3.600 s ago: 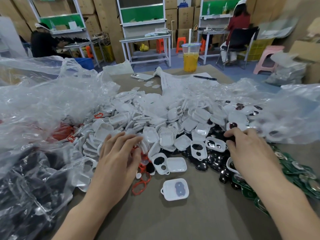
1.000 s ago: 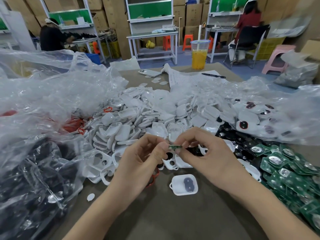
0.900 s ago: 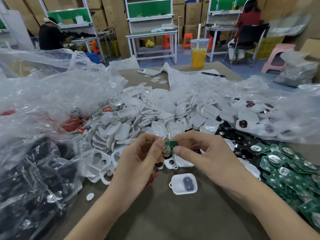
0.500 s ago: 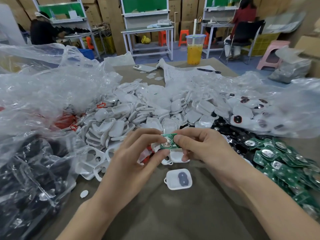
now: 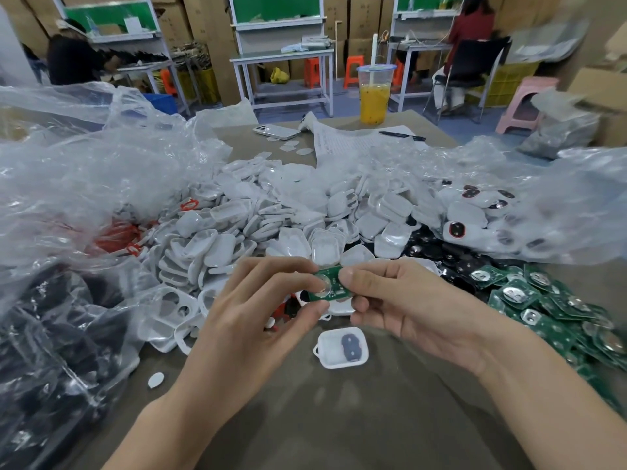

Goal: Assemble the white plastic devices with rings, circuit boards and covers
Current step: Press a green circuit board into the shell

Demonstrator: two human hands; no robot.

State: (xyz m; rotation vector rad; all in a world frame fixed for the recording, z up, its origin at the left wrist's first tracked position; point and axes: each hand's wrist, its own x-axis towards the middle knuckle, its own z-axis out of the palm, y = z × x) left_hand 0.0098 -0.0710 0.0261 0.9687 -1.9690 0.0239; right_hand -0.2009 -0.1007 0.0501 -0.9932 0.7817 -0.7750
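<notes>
Both hands raised over the surface (image 5: 339,418), left hand (image 5: 258,320) and right hand (image 5: 403,300) each pinching the green circuit board (image 5: 330,283) between thumb and fingertips, wrists angled inward.

Bottom centre: bare bench (image 5: 339,422), room to pass.
Middle: white shell (image 5: 342,348) blocks.
Left: plastic bags (image 5: 68,334) crowd.
Right: circuit boards (image 5: 559,317) heaped.

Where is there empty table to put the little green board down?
Bare table lies nearest you, just this side of the lone white shell. Crowded: white shell pile ahead, green circuit boards right, plastic bags left.
</notes>
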